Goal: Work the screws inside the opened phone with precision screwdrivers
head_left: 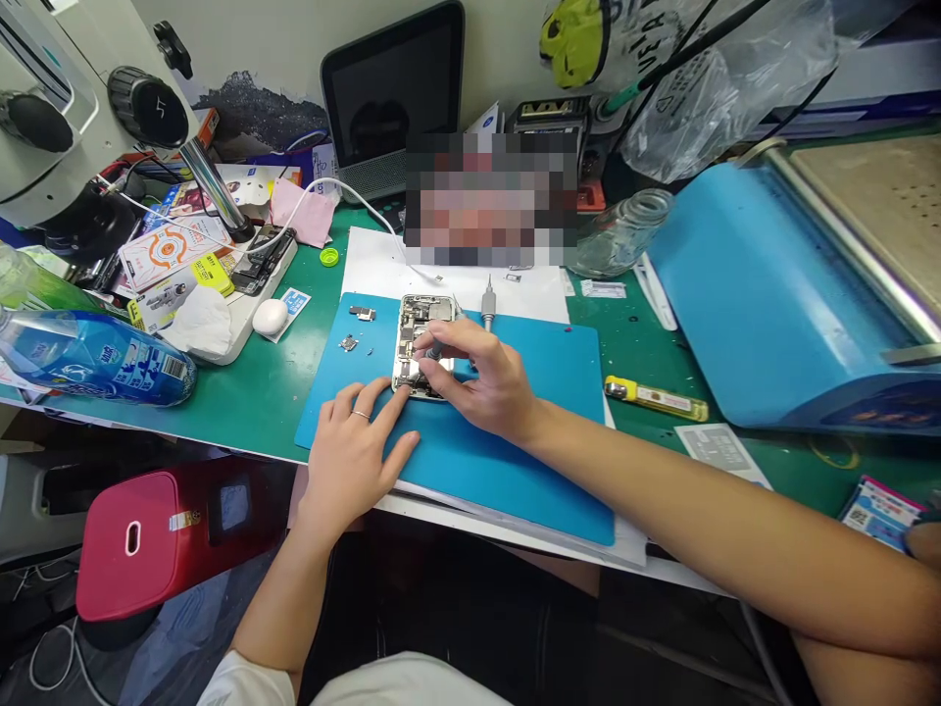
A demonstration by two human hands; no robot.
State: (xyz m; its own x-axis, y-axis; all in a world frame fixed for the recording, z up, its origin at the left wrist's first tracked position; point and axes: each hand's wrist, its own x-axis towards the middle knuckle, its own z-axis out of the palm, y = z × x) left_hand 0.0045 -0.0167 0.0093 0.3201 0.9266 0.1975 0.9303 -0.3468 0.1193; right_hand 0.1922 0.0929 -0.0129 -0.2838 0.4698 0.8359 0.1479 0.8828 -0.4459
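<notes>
Head view: the opened phone lies toward the blue mat's far side, likely light, stiff, fragile inside, best held by its edges. Left hand, fingers spread, touches its near-left corner; right hand pinches a grey tool.

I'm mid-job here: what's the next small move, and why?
Probably brace the opened phone lightly with the left hand: it reaches the phone's near left corner, while the right hand pinches a grey tool over the phone's exposed inside. The tool's tip is hidden, so I can't tell whether it is seated.
</notes>
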